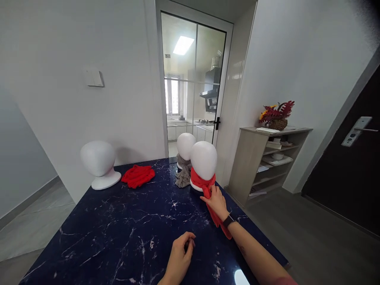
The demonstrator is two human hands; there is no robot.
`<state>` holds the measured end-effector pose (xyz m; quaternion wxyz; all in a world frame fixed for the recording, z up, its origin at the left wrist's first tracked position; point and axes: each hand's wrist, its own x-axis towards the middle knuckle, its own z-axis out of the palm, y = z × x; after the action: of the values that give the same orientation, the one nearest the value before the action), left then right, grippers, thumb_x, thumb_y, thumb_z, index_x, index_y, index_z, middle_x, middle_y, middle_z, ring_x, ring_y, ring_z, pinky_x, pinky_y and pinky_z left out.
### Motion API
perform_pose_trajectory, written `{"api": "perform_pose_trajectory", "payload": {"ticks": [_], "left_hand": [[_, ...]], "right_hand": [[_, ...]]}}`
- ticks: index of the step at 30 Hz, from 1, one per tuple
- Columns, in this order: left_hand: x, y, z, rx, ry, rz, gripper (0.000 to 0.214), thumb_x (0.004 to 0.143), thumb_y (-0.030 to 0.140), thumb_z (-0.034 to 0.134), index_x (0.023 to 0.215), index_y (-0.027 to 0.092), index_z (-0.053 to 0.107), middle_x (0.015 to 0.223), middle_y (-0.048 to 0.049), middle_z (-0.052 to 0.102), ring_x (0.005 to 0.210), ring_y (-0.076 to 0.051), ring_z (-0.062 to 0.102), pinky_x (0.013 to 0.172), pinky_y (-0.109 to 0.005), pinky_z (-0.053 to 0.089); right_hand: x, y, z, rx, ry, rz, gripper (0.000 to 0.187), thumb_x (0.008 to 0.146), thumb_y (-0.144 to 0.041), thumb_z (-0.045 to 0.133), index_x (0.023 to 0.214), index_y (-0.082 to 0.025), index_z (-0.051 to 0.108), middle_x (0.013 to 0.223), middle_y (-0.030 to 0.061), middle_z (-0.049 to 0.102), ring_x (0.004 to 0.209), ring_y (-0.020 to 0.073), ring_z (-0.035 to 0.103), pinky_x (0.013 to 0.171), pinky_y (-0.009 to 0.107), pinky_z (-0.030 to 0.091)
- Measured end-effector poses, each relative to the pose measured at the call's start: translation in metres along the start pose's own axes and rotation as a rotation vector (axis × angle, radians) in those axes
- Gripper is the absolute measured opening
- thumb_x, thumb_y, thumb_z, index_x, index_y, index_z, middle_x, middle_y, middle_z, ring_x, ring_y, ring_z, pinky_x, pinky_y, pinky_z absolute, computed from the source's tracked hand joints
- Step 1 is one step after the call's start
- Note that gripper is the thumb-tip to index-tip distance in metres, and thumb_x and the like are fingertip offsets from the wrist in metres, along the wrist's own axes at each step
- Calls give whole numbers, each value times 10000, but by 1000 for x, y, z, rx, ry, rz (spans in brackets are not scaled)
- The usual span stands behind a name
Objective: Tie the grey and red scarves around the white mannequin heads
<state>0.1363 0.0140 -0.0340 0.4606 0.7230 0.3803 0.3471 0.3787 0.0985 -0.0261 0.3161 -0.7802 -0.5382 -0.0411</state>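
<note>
A white mannequin head [204, 160] stands at the far right of the table with a red scarf [204, 183] wrapped and knotted around its neck. My right hand [216, 202] is closed on the scarf just below the knot, and one long end hangs down under my wrist onto the table. Low over the front of the table, my left hand [181, 251] has its fingers curled in toward the thumb, with nothing seen in them. Right behind, a second white head [186, 145] wears a grey scarf [183, 176]. At the back left stands a bare white head [98, 159].
Beside the bare head lies a crumpled red cloth [138, 176]. The dark blue marbled table [142, 225] meets the wall at the back. Beyond it is a glass door [194, 79]. A low shelf unit [252, 158] with a flower basket [278, 124] stands to the right.
</note>
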Motion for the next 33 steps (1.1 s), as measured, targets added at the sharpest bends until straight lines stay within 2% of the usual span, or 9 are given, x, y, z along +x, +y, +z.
{"api": "perform_pose_trajectory", "payload": {"ticks": [3, 5, 10, 16, 20, 23, 25, 29, 33], "left_hand": [[-1, 2, -1, 4, 9, 15, 225, 855, 270, 399, 868, 191, 610, 702, -12, 587, 599, -121, 513, 552, -219, 376], [-1, 4, -2, 7, 21, 26, 235, 859, 269, 390, 856, 191, 612, 698, -12, 583, 606, -123, 510, 556, -220, 374], [-3, 6, -3, 8, 23, 57, 243, 857, 242, 382, 881, 195, 619, 710, -11, 589, 622, -126, 506, 585, -229, 378], [-4, 4, -2, -10, 19, 81, 231, 831, 187, 383, 858, 187, 613, 682, -5, 586, 605, -128, 502, 584, -236, 377], [-5, 11, -5, -1, 102, 103, 241, 850, 215, 381, 869, 183, 620, 719, -20, 607, 655, -146, 542, 634, -257, 406], [-5, 19, -13, -29, 307, 84, 266, 882, 274, 360, 959, 180, 597, 845, -51, 635, 764, -168, 582, 729, -288, 436], [-4, 19, -25, -29, 436, 68, 268, 884, 285, 362, 1002, 178, 577, 923, -70, 640, 832, -182, 593, 780, -309, 445], [-6, 2, -74, 116, 538, 161, 252, 844, 220, 395, 1017, 181, 574, 994, -85, 634, 914, -203, 591, 848, -349, 442], [-20, -26, -135, 328, 535, 214, 251, 805, 185, 400, 970, 193, 590, 953, -74, 632, 894, -215, 590, 835, -367, 442]], "right_hand": [[-1, -7, 16, -77, -3, 63, 734, 710, -413, 648, 1324, -162, 333, 1255, 165, 478, 1109, 303, 515, 767, 337, 434], [4, -5, 25, -47, -6, 65, 745, 750, -360, 607, 1368, -143, 252, 1292, 177, 456, 1140, 296, 505, 830, 360, 430], [21, 4, 33, 56, 11, 71, 620, 801, -297, 523, 1342, -117, 279, 1313, 173, 466, 1177, 272, 494, 888, 342, 422], [29, 0, 22, 50, -67, 101, 625, 789, -298, 545, 1339, -135, 295, 1303, 172, 478, 1149, 280, 513, 879, 372, 427], [0, -33, 7, -85, 121, 71, 626, 789, -303, 565, 1337, -128, 320, 1356, 207, 390, 1236, 357, 390, 961, 523, 334], [-45, -76, 3, 6, 217, -181, 529, 832, -287, 510, 1318, -148, 355, 1368, 177, 373, 1281, 315, 330, 1029, 510, 269], [-75, -108, 5, 153, 101, -330, 465, 832, -234, 492, 1284, -178, 398, 1327, 149, 419, 1238, 268, 391, 1010, 448, 325], [-113, -165, 21, 464, -365, -574, 466, 786, -110, 483, 1239, -198, 424, 1140, 95, 570, 989, 175, 573, 842, 298, 449], [-127, -210, 44, 537, -588, -558, 353, 800, -155, 520, 1150, -187, 492, 789, 14, 656, 709, 145, 620, 662, 222, 435]]}}
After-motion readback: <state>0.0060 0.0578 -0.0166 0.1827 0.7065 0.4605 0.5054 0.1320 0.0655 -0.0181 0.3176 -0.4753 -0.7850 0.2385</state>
